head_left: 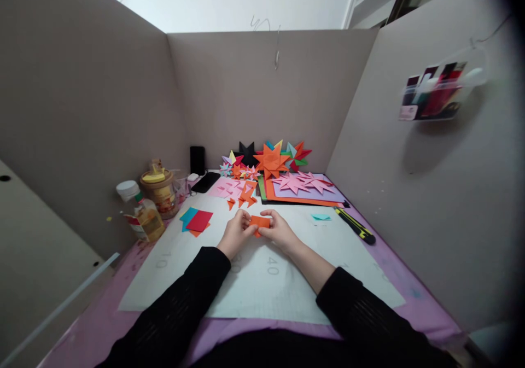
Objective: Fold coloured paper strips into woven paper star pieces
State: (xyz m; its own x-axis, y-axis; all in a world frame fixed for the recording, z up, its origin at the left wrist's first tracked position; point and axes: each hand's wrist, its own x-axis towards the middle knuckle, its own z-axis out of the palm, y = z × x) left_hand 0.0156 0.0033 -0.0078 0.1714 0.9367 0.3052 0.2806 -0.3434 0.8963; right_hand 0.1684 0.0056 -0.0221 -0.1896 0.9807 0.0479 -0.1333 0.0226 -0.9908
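A small folded piece of orange paper (261, 222) is held between my two hands, low over the white mat (254, 291). My left hand (238, 230) pinches its left end, and my right hand (279, 230) grips the right end. Just beyond my hands lie several folded orange paper pieces (247, 194). To the left, a red paper square (199, 221) overlaps a blue paper square (188, 216), with orange paper showing beneath. A folded turquoise paper piece (321, 217) rests to the right of my right hand.
A yellow and black utility knife (355, 226) lies at the mat's right edge. Glue-like bottle (141, 215), tub (159, 193) and black phone (206, 182) line the left. Paper stars (272, 161) stand at the back, beside coloured sheets (303, 197). Grey panels (270, 89) enclose the table.
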